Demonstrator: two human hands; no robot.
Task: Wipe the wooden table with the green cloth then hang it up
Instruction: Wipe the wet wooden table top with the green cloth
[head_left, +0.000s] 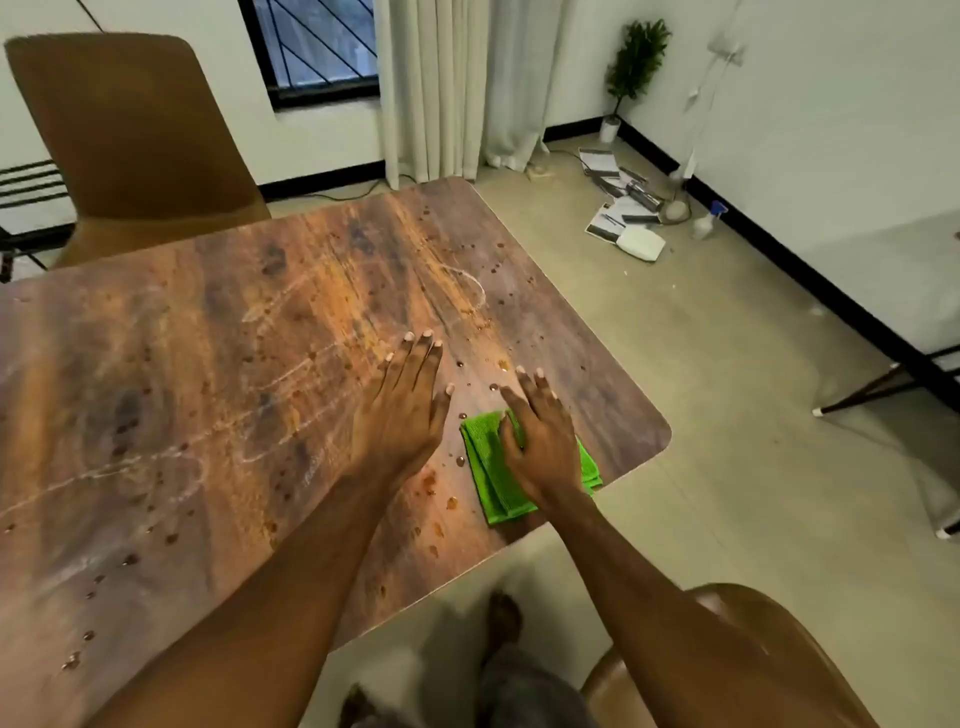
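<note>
On wooden table (218, 364) | green cloth (491, 467) (folded) under right hand (540, 441), flat grip | left hand (405, 410) flat, beside

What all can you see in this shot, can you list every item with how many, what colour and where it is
Wooden table: one, brown with streaks, centre and left.
Droplets: many, brownish, scattered over the table.
Folded green cloth: one, bright green, near the table's right edge, under the right hand.
Moulded chairs: two, brown, one behind the table, one at bottom right.
Barred window: one, dark frame, top centre.
Curtain: one, off-white, right of the window.
Small potted plant: one, green, far corner.
Papers and clutter: several, white and grey, on the floor by the wall.
Spray bottle: one, clear with blue top, floor by the wall.
Left hand: flat on the table.
Right hand: pressing on the cloth.
</note>
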